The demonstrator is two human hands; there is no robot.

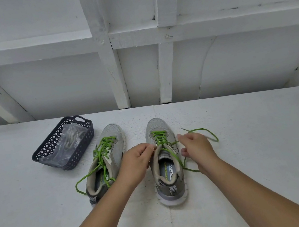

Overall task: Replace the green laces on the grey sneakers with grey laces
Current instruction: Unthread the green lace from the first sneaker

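Observation:
Two grey sneakers stand side by side on the white surface, toes away from me. The left sneaker (110, 155) has its green lace (102, 155) fully threaded, with loose ends trailing to the left. On the right sneaker (164, 162) the green lace (159, 137) is untied. My left hand (136, 160) pinches the top left edge of that shoe near the upper eyelets. My right hand (195, 146) pinches the lace at the shoe's right side, and its free end loops out to the right. Grey laces (71, 140) in a clear bag lie inside the basket.
A dark perforated plastic basket (51, 144) stands at the back left of the white foam-like surface (250, 155). A white panelled wall with wooden battens (115, 69) rises directly behind the surface.

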